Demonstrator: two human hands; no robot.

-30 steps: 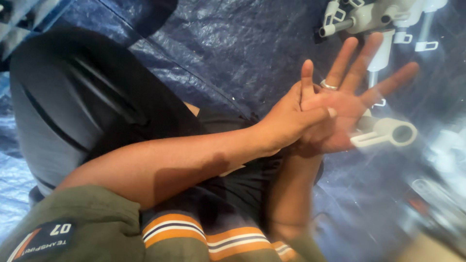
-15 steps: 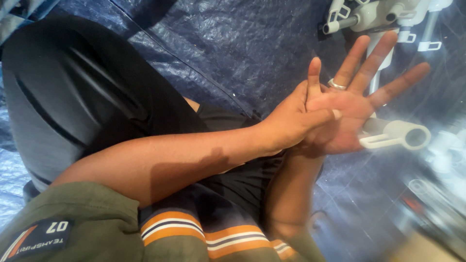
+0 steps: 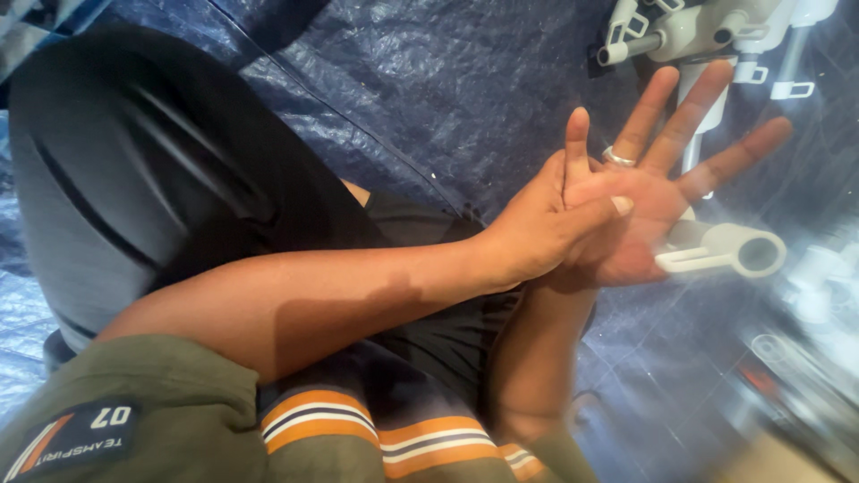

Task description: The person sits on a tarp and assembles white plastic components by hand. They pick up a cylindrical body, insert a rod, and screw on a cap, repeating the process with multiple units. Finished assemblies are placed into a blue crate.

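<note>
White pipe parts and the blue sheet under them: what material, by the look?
White pipe parts: likely molded plastic, semi-gloss; even white, rounded hollow sockets, soft highlights. Blue sheet: looks like woven plastic tarp; fine weave, sharp creases, dull sheen. Ring on the right hand: silvery, probably metal; bright glint.

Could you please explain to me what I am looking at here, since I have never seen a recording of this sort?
There is no machine here: a person wears a camera on the head, so the picture looks down at their own arms and lap. The right hand is spread open, palm up, with a ring on one finger. The left hand reaches across and grips its edge, thumb pressed on the palm. Neither hand holds an object. The person sits on a blue tarp. On it, beyond the hands, lie white plastic parts, and a white tube-shaped piece lies just past the open palm. The lower right corner is too blurred to read.
</note>
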